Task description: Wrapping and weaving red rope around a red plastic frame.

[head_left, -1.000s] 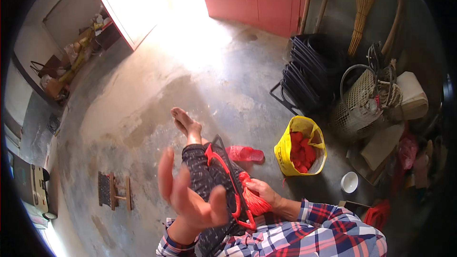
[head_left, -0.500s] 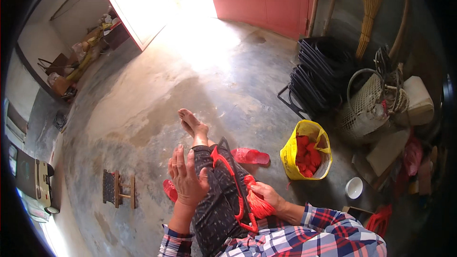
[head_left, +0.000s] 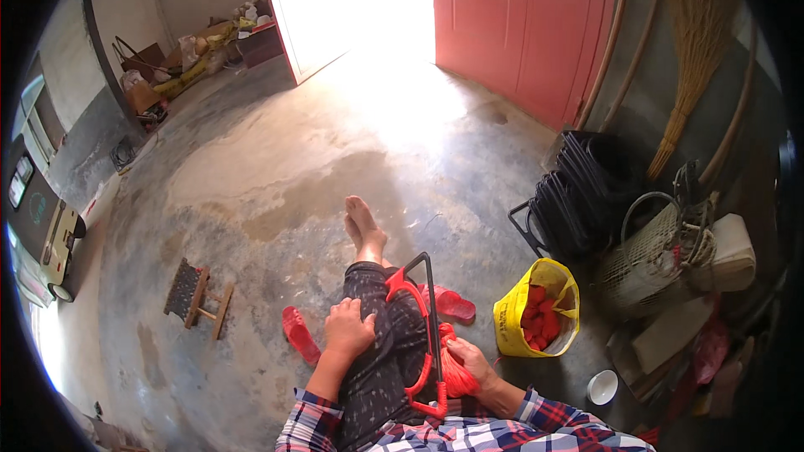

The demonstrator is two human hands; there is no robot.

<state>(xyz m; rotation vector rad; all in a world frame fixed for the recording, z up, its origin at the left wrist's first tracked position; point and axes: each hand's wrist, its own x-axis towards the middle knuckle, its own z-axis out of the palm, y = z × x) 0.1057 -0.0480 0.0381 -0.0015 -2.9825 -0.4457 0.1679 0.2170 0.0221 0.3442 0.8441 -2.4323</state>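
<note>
The right hand [head_left: 474,368] grips the red cord bundle [head_left: 453,378], beside the black-and-red frame [head_left: 435,331] between the hands; the left hand [head_left: 350,331], loosely open and empty, rests on the trousers [head_left: 362,392]. Seemingly a holding step; two-handed work calls for lifting the left.

Left of the left hand [head_left: 347,331], open concrete floor [head_left: 268,272] offers passage around one red slipper [head_left: 300,335]. A black-and-red frame [head_left: 434,310] blocks the right hand [head_left: 471,363] leftward; a yellow bag [head_left: 509,331] stands rightward.
</note>
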